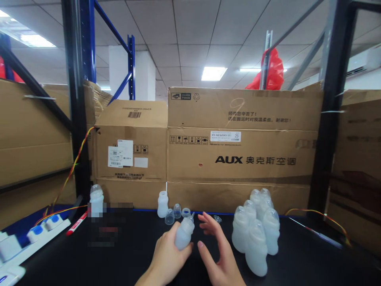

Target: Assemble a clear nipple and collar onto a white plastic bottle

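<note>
Left hand (168, 254) fingers wrap a tilted translucent baby bottle (183, 232) above the black tabletop (133, 258), neck angled toward the right hand (218, 254), whose fingers spread wide and empty beside it, presumably ready to work its top.

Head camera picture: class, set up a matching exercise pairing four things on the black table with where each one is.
Things:
1. tilted bottle
2. bottle cluster
3. red marker
4. open bottle

Places:
A. standing right of both hands
B. upright by the cardboard boxes
C. held in the left hand
D. lying at the table's left side

Pairs: 1-C, 2-A, 3-D, 4-B
</note>
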`<action>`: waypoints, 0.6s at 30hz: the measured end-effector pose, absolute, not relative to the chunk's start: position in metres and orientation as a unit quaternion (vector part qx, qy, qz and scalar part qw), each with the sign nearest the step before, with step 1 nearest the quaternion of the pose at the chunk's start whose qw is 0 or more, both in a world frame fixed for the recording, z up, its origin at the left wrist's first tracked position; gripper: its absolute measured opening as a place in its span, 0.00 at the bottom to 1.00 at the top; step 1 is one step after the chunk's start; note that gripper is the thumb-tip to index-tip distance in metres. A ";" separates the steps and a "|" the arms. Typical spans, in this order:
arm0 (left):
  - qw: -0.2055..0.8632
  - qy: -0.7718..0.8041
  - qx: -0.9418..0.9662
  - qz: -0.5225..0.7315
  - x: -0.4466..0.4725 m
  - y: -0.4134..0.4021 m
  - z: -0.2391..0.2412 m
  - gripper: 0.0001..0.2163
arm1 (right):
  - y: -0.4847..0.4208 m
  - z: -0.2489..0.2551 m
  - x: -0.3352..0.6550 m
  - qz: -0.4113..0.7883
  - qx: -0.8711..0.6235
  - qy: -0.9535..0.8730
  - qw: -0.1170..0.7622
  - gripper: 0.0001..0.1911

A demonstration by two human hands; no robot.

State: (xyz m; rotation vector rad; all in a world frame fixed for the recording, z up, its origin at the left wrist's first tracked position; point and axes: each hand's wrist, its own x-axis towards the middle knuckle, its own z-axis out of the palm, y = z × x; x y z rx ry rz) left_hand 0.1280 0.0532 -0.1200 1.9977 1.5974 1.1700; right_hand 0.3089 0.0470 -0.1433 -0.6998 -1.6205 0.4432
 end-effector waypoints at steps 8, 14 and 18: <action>0.047 0.504 0.777 0.375 0.123 0.053 -0.117 0.15 | 0.053 -0.130 0.328 0.106 -0.287 -0.814 0.493 0.29; -0.014 0.481 0.814 0.326 0.120 0.054 -0.118 0.15 | 0.049 -0.120 0.327 0.089 -0.434 -0.808 0.389 0.18; -0.029 0.479 0.814 0.327 0.123 0.054 -0.117 0.16 | 0.047 -0.121 0.324 0.087 -0.501 -0.788 0.348 0.29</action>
